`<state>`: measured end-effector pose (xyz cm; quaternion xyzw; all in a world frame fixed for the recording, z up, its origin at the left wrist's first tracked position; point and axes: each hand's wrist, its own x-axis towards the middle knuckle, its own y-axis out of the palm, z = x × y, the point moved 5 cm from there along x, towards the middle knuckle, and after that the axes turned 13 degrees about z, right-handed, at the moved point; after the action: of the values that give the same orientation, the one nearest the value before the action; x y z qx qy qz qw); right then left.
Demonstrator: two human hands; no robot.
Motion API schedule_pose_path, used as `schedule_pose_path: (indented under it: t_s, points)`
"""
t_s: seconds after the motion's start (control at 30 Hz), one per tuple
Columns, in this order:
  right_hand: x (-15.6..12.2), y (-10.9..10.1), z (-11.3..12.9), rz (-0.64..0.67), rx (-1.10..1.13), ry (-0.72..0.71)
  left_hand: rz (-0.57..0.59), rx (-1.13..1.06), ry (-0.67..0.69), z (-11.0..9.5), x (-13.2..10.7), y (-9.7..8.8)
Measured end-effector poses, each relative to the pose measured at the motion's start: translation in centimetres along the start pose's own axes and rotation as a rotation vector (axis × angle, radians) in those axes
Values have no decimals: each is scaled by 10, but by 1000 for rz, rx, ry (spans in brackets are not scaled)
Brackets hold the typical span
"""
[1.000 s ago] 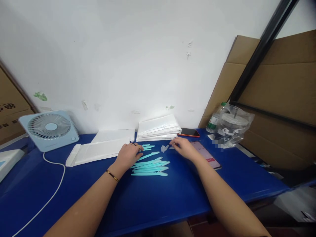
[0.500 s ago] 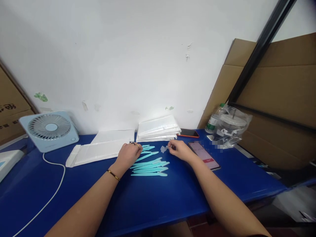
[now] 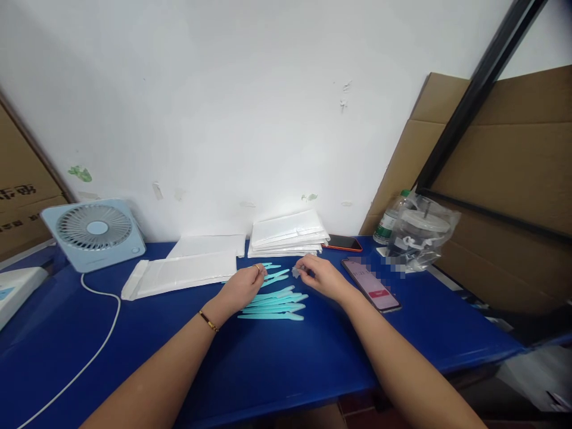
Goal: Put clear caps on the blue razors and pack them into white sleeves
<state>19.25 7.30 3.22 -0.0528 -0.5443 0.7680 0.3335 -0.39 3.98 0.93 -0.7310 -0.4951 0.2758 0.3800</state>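
Observation:
My left hand (image 3: 245,289) is closed, thumb and fingertips together, above the upper end of a row of slim teal eyebrow razors (image 3: 272,308). Whether it grips one of them is hidden by the fingers. The razors lie side by side, most with their wider ends to the right. On the right, my right hand (image 3: 319,277) is bent in a pinch at a small heap of translucent plastic pieces (image 3: 295,272). Its fingertips touch the heap and partly cover it; what is between them is too small to name.
Behind the razors stands a stack of white packets (image 3: 288,233); more white sleeves (image 3: 183,275) lie to the left. A lit phone (image 3: 373,286) and a dark phone (image 3: 344,242) are on the right, near a bagged cup (image 3: 417,232) and bottle (image 3: 388,220). A blue fan (image 3: 95,232) stands left.
My left hand has moved right and slightly nearer, over the razors. My right hand has shifted a little left, its fingertips now covering part of the translucent heap.

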Motion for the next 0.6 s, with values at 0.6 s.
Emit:
schedule_pose_path:
  t_s: [0.6]
  points:
    - [4,14,39,126,-57,-220,163,-89,34,-14,-6,5]
